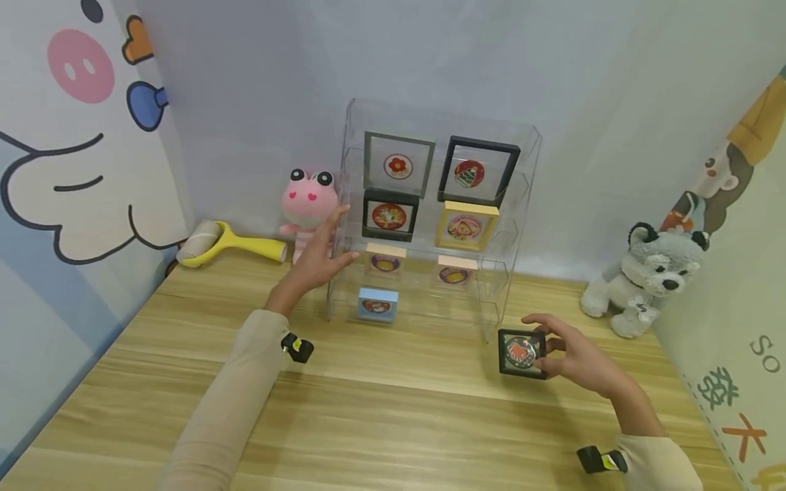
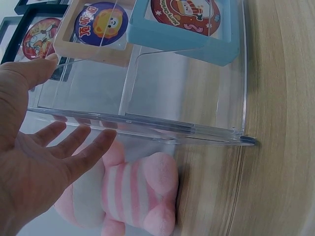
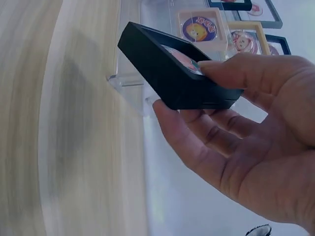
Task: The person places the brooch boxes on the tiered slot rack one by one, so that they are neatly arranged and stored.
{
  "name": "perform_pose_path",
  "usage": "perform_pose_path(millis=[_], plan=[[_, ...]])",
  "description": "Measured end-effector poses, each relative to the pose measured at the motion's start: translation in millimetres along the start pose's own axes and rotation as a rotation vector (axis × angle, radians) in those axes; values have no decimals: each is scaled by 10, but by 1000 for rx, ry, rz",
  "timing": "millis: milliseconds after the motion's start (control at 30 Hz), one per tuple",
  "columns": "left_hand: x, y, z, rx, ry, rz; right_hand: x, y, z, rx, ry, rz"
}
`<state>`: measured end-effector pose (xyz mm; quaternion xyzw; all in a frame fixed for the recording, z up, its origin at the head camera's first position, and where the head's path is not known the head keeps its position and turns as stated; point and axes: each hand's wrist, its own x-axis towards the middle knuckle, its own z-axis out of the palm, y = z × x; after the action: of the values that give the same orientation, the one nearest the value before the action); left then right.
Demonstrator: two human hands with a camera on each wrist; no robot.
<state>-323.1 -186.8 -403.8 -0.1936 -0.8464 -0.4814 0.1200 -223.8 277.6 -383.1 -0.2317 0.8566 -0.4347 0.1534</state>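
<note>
A clear acrylic tiered rack (image 1: 424, 310) stands against the wall with several small framed badges on its steps. My left hand (image 1: 314, 262) rests at the rack's left side; in the left wrist view its fingertips touch the side panel (image 2: 187, 129) from outside, and the thumb lies on the other side. Off the rack's lower right corner, my right hand (image 1: 574, 356) pinches a black display frame (image 1: 520, 353) with a round red-and-green badge inside. The right wrist view shows the thumb on that frame's front (image 3: 167, 73) and fingers beneath, with the frame tilted above the table.
A light blue frame (image 1: 377, 305) sits alone on the lowest step's left side. Left of the rack are a pink plush toy (image 1: 309, 198) and a yellow-handled roller (image 1: 252, 245). A grey-and-white plush dog (image 1: 660, 269) sits at right on the wooden table (image 1: 368, 423).
</note>
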Motion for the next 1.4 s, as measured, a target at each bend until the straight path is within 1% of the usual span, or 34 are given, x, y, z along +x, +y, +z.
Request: perform_pose_path(millis=[133, 267, 500, 600, 833, 900, 1100, 1267, 1400], plan=[[-4, -11, -10, -1, -2, -3, 65, -95, 52, -90, 24, -28], [5, -19, -20, 4, -3, -12, 153, -238, 96, -179, 55, -47], [7, -18, -34, 4, -3, -21, 376, -439, 143, -258, 83, -88], [5, -33, -24, 6, 1, -25, 496, -488, 169, -288, 73, -106], [5, -31, -1, -7, 11, -2, 725, -561, 208, -352, 35, -144], [15, -31, -2, 2, 9, 0, 784, -577, 214, -369, 26, -152], [32, -23, -18, 17, 1, -4, 926, -648, 248, -422, 1, -136], [23, -25, -7, 2, 9, 7, 1011, -662, 289, -483, 1, -197], [11, -17, -5, -11, 7, 6, 1075, -646, 312, -503, 13, -231]])
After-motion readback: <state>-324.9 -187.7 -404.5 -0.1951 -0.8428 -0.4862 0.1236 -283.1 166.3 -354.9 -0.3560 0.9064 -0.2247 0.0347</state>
